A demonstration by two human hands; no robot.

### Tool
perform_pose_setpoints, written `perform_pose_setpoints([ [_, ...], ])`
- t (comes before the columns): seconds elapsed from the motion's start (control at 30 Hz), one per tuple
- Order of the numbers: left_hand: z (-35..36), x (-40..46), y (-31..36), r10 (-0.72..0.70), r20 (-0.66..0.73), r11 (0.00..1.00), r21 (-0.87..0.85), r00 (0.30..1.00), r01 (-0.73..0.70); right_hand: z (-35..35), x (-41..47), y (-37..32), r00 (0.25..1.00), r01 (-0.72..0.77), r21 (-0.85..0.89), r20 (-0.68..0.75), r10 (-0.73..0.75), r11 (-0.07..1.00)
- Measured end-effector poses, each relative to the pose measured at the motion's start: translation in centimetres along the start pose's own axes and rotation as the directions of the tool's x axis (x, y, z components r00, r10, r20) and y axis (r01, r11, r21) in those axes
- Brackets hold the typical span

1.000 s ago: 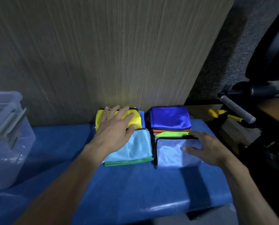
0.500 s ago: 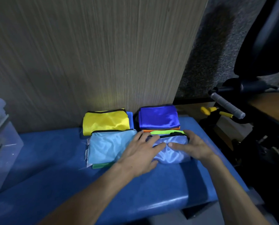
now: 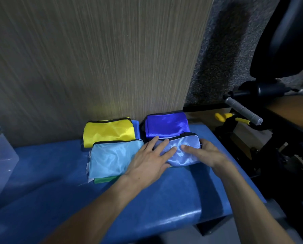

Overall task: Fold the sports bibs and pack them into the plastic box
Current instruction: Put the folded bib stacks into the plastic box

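Blue padded bench (image 3: 164, 199) against a wood-grain panel: the folded pale lilac satin bib (image 3: 182, 152) is pressed flat-fingered by left hand (image 3: 149, 162) and clasped at its end by right hand (image 3: 206, 154); slippery cloth may unfold if lifted loosely towards the clear plastic box (image 3: 1, 161) at far left

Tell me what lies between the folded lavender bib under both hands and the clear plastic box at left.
The folded light-blue bib on the blue padded bench lies between the lavender bib and the plastic box; the left hand also sits that side.
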State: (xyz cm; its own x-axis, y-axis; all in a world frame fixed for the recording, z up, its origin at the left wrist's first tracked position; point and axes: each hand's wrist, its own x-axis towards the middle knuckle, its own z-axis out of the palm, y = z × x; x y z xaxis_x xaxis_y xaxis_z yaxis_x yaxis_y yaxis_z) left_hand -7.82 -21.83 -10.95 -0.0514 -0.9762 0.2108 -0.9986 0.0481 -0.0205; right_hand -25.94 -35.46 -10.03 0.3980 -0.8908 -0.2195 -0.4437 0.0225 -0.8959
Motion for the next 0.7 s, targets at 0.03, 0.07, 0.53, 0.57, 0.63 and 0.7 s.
perform_pose_setpoints([
  [0.03,-0.2,0.0,0.0,0.009,0.052,1.000,-0.013,0.999,-0.008,0.3,-0.1,-0.3,0.999,-0.006,0.025,-0.039,0.007,1.000],
  [0.07,-0.4,0.0,-0.1,0.001,0.105,1.000,-0.026,0.994,0.001,0.7,-0.2,-0.7,0.997,-0.007,0.044,-0.078,0.010,0.999],
  [0.53,-0.4,-0.6,0.9,0.027,0.100,0.999,-0.034,0.995,-0.024,2.2,-0.5,-0.4,0.947,-0.042,0.253,-0.298,0.120,0.966],
  [0.57,-0.3,-0.7,1.1,0.039,0.083,0.998,-0.053,0.996,-0.035,1.8,-0.8,-0.8,0.938,-0.012,0.206,-0.336,0.082,0.979],
  [0.63,-0.3,-0.8,1.4,0.057,0.004,0.990,-0.132,0.998,-0.056,0.7,-1.8,-2.3,0.915,0.061,0.055,-0.402,-0.034,0.997],
  [0.7,-0.6,-0.8,1.7,0.039,-0.146,0.968,-0.240,0.989,-0.073,-0.4,-3.2,-4.2,0.888,0.154,-0.124,-0.418,-0.193,0.980],
])
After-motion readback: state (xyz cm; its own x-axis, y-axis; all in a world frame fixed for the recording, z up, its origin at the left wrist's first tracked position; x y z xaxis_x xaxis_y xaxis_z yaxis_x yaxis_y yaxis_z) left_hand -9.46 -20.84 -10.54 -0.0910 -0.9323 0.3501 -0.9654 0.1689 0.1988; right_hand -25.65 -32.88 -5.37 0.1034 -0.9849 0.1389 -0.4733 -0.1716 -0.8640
